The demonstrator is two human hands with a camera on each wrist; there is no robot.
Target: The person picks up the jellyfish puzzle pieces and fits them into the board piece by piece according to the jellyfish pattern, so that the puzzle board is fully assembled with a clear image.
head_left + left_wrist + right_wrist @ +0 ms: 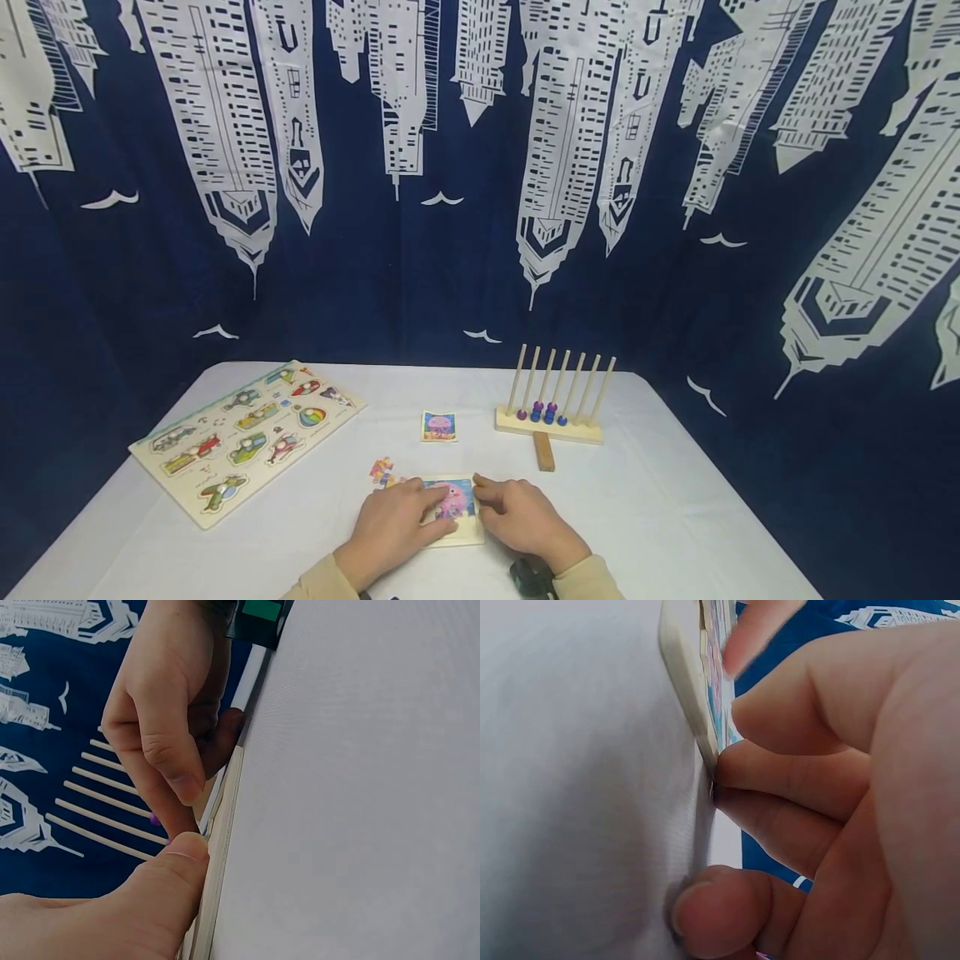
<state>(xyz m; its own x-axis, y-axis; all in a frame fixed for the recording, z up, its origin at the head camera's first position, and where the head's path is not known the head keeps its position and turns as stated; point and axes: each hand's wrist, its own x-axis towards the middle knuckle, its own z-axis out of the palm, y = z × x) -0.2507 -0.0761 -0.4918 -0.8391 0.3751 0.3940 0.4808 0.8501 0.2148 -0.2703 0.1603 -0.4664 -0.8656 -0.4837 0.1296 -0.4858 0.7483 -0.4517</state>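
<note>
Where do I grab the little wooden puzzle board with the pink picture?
Probably by the near edge of the puzzle board, coming from the person's side: that edge is straight, its strip of wood is bare of picture, and part of it shows between the left hand and the right hand.
</note>
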